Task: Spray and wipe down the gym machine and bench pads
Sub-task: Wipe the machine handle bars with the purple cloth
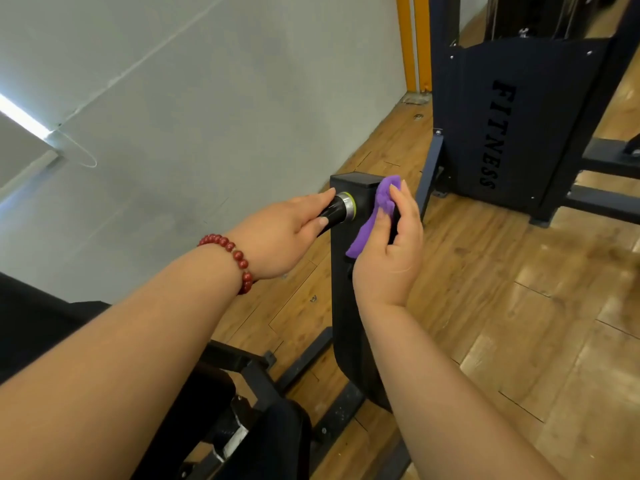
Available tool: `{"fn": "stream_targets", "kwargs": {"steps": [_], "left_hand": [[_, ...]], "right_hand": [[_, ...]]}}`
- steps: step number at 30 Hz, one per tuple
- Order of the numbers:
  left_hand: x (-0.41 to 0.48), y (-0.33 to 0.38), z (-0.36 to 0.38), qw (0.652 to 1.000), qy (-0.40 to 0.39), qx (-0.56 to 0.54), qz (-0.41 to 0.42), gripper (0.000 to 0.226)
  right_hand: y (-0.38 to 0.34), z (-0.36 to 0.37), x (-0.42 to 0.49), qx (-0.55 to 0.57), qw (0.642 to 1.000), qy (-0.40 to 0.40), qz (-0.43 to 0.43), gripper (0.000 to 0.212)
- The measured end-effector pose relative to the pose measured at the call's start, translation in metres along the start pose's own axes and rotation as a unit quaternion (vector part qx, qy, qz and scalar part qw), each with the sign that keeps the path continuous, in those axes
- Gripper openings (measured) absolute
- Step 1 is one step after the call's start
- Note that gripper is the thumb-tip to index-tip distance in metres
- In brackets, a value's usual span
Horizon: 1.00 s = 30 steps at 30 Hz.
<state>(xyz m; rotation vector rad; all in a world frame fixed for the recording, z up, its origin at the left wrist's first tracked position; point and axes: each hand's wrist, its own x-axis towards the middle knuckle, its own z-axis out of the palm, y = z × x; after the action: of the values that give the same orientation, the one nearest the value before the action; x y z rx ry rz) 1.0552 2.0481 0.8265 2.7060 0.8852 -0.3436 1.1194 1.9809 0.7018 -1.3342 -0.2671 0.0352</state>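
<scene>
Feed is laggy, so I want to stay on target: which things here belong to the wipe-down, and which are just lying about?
Job in hand: purple cloth, held by the right hand against the black post; handle, gripped by the left hand.

Just around: FITNESS cover, yellow posts, bead bracelet, wood floor.
</scene>
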Motion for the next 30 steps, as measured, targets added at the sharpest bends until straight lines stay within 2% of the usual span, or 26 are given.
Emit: {"fn": "stream_targets", "kwargs": {"steps": [3,6,12,16,20,25,30], "left_hand": [[0.001,0.000,0.000,1.000,0.000,0.000,0.005,0.051],[0.002,-0.002,0.001,1.000,0.003,0.003,0.011,0.051],[0.004,-0.004,0.002,1.000,0.001,0.018,0.025,0.052],[0.004,-0.007,0.004,0.999,0.005,0.025,0.038,0.053],[0.005,-0.007,0.004,0.998,0.007,0.043,0.045,0.053],[0.005,-0.006,0.007,0.994,0.025,0.083,0.064,0.054],[0.005,-0.006,0.006,0.993,0.022,0.088,0.072,0.053]], "right_hand": [[-0.004,0.003,0.014,-0.035,0.998,-0.051,-0.034,0.044],[0.003,0.004,0.014,-0.061,0.995,-0.056,-0.060,0.045],[0.016,0.000,-0.003,-0.102,0.988,-0.101,-0.055,0.050],[0.014,0.004,0.004,-0.124,0.985,-0.081,-0.087,0.049],[0.022,-0.004,-0.019,-0.135,0.984,-0.094,-0.074,0.050],[0.002,0.010,0.017,-0.134,0.986,-0.066,-0.074,0.049],[0.022,-0.004,-0.030,-0.135,0.984,-0.087,-0.082,0.049]]}}
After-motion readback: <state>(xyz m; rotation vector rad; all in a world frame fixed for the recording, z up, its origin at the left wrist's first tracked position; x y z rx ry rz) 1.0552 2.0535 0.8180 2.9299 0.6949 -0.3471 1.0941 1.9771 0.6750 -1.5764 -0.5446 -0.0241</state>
